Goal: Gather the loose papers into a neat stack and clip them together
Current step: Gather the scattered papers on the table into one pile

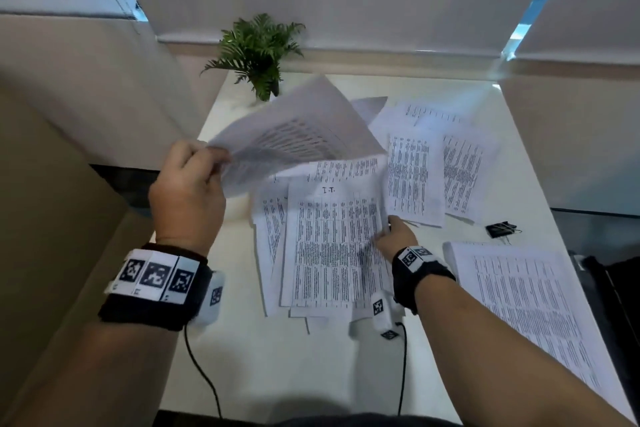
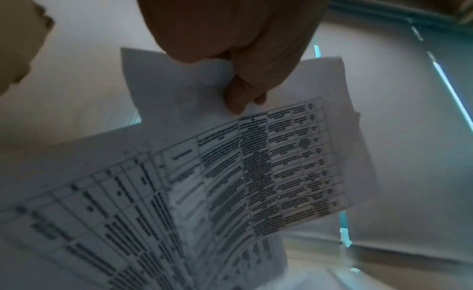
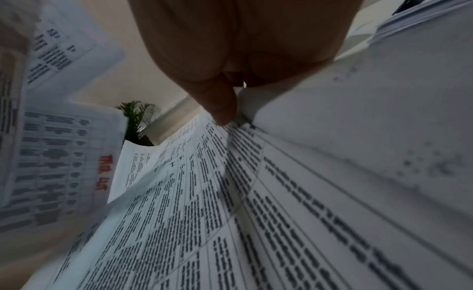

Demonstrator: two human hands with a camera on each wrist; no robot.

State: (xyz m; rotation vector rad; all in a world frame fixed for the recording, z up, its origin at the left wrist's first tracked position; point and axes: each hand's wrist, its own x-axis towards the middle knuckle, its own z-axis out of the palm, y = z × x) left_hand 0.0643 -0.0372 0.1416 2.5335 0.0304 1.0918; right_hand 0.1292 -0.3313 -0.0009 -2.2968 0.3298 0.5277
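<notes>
Papers [image 1: 332, 246] lie scattered over the white counter [image 1: 277, 364], the thickest overlapping heap at its middle with long edges running roughly six to twelve o'clock, print reading toward the person. More sheets [image 1: 440, 170] fan out toward one and two o'clock, tilted slightly off that line. A separate stack [image 1: 526, 305] sits at four o'clock, its long axis slanting toward five. The left hand [image 1: 188, 192] has its fingers curled around the near corner of a lifted bundle [image 1: 294, 135], which bows upward and points toward one o'clock; the left wrist view shows its sheets splayed rather than square. The right hand [image 1: 394, 236] pinches the right edge of the middle heap, thumb on top in the right wrist view. A black binder clip [image 1: 498, 229] lies at three o'clock, apart from both hands. My guess is that the lifted bundle, held at one corner only, could shed a sheet or crease, and dragging the heap could push papers against the clip. A potted fern [image 1: 258, 52] stands at twelve o'clock.
</notes>
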